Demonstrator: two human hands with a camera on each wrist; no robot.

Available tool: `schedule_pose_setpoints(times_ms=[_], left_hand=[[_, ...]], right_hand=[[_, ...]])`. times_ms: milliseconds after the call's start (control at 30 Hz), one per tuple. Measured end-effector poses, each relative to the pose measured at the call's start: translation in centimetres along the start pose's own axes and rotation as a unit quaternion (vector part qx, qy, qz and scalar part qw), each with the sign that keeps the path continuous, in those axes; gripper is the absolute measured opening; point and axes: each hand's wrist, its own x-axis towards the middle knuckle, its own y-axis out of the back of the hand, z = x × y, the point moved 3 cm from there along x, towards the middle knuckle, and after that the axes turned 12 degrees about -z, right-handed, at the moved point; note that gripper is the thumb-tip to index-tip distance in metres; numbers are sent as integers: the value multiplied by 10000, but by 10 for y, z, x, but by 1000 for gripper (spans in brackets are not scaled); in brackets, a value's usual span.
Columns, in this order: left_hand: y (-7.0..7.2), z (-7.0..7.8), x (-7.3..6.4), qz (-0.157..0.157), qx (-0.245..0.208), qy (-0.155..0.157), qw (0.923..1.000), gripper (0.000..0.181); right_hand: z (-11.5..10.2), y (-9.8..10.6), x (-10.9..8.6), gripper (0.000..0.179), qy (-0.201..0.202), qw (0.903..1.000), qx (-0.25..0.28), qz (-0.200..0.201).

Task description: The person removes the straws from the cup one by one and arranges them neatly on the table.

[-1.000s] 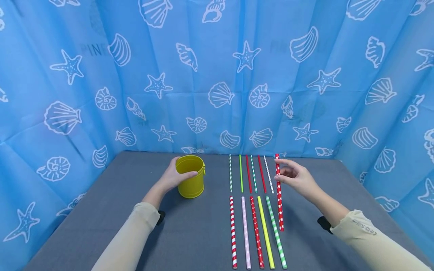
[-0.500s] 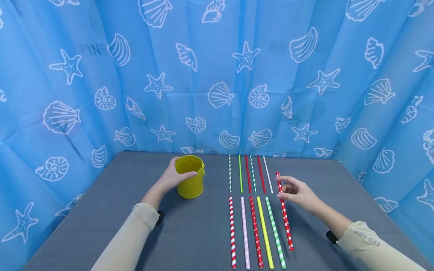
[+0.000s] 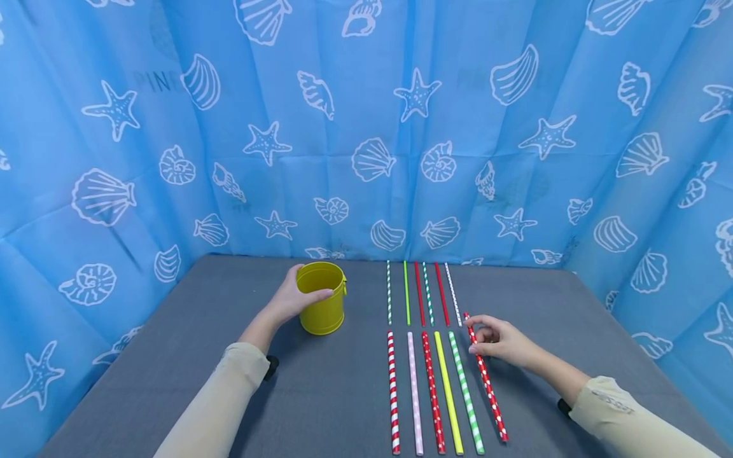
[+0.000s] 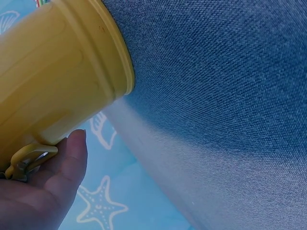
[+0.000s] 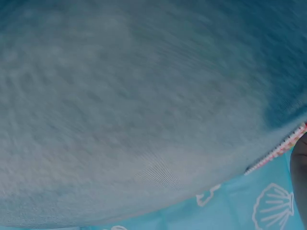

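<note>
My left hand (image 3: pixel 293 296) grips the rim and side of a small yellow bucket (image 3: pixel 323 315), which stands upright on the table; in the left wrist view its wall (image 4: pixel 53 67) and handle loop (image 4: pixel 29 158) show close by the fingers. At the right my right hand (image 3: pixel 501 340) pinches the upper part of a red paper straw with white spots (image 3: pixel 490 391) between thumb and fingers. That straw slants at the right end of the near row, beside a green-and-white striped straw (image 3: pixel 466 393). Only a sliver of the hand (image 5: pixel 300 165) enters the right wrist view.
The near row also holds a yellow straw (image 3: pixel 449 394), a red dotted one (image 3: pixel 433 394), a pink one (image 3: pixel 415 394) and a red-and-white striped one (image 3: pixel 393 394). Several thinner straws (image 3: pixel 419 294) form a far row. A blue shell-print curtain (image 3: pixel 366 127) surrounds the grey table (image 3: pixel 189 331).
My right hand has brought the red spotted straw toward me and down, from beside the far row to the right end of the near row. The left hand and bucket stay put.
</note>
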Motion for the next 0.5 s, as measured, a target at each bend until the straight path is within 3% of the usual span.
schedule_pose_setpoints(times_ms=[100, 300, 500], left_hand=[[0, 0, -1, -14, 9, 34, 10000, 99], [0, 1, -1, -42, 15, 44, 10000, 100], [1, 0, 1, -73, 80, 41, 9999, 102]], right_hand=[[6, -3, 1, 48, -172, 9995, -18, -257], [10, -9, 2, 47, -77, 9974, -448, -566], [8, -10, 1, 58, -119, 9957, -557, -725]])
